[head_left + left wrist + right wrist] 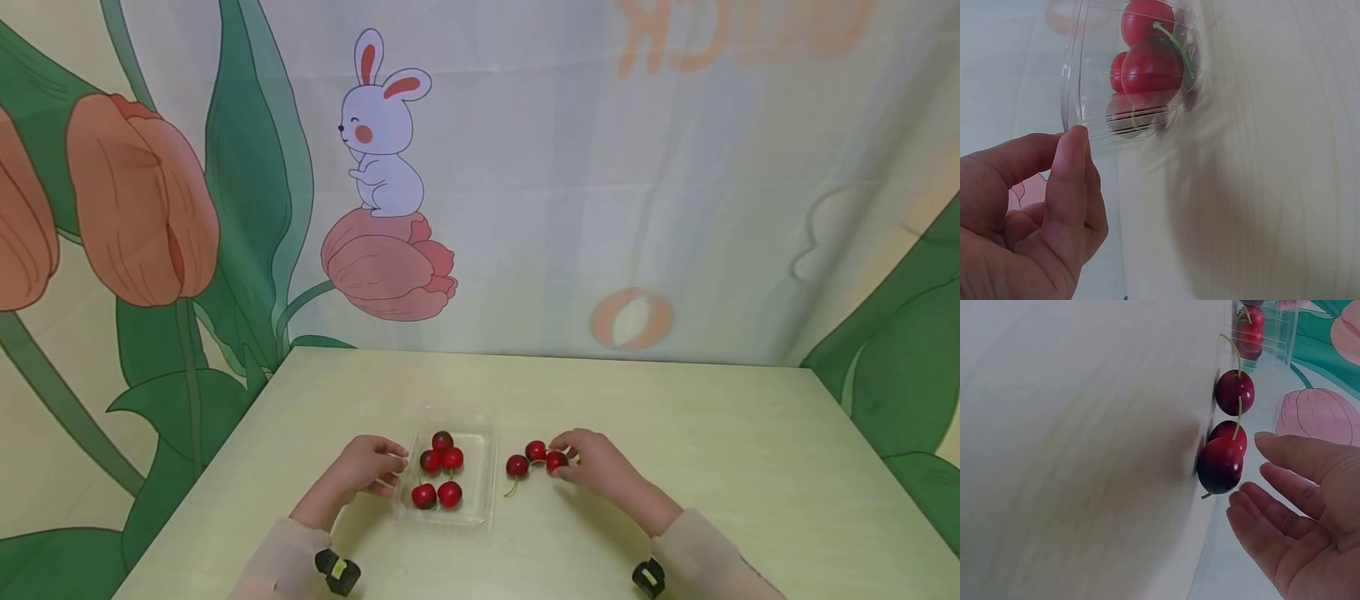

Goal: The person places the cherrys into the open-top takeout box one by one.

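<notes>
A clear plastic container (480,510) stands on the table with several dark red cherries (450,494) inside. My left hand (371,465) is at its left side. In the left wrist view, thumb and finger of that hand (1054,206) pinch the container's rim (1071,94). To the right of the container lie three loose cherries, one of them (517,466) with a green stem toward me. My right hand (596,467) is around the rightmost cherry (1220,465). In the right wrist view, its thumb and fingers are spread, fingertips close beside that cherry, nothing gripped.
The pale wooden table (675,417) reaches back to a hanging printed cloth (525,167) with tulips and a rabbit. Dark devices are strapped at both wrists, over light sleeves (712,554).
</notes>
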The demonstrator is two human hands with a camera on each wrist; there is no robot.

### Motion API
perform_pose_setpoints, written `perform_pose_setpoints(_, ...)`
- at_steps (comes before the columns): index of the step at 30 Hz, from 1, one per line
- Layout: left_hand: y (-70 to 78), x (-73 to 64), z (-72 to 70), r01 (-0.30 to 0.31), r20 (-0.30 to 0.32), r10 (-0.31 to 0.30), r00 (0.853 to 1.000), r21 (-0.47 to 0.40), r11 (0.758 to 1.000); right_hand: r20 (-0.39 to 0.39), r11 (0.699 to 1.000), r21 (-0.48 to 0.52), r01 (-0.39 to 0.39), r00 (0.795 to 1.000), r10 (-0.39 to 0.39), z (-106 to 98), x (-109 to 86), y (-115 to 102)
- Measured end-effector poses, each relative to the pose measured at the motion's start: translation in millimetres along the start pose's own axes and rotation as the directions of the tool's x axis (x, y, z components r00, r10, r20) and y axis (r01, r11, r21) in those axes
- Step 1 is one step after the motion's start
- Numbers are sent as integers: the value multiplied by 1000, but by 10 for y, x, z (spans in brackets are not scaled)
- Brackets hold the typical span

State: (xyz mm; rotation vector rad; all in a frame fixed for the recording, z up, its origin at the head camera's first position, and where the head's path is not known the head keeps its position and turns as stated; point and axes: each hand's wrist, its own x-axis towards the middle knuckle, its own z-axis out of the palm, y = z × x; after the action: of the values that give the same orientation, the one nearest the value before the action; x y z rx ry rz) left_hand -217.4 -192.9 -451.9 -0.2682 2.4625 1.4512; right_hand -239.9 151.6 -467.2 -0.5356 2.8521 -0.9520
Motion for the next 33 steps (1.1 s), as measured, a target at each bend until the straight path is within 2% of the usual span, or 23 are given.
perform_pose_setpoints(11,-20,15,-2,0,4,0,1000,-2,1000,19,998,-17,-68,997,68,65,92,60)
perform_pose_setpoints(33,-17,22,-7,6,-2,-6,1000,6,1000,41,997,-57,-60,997,62,96,153,77)
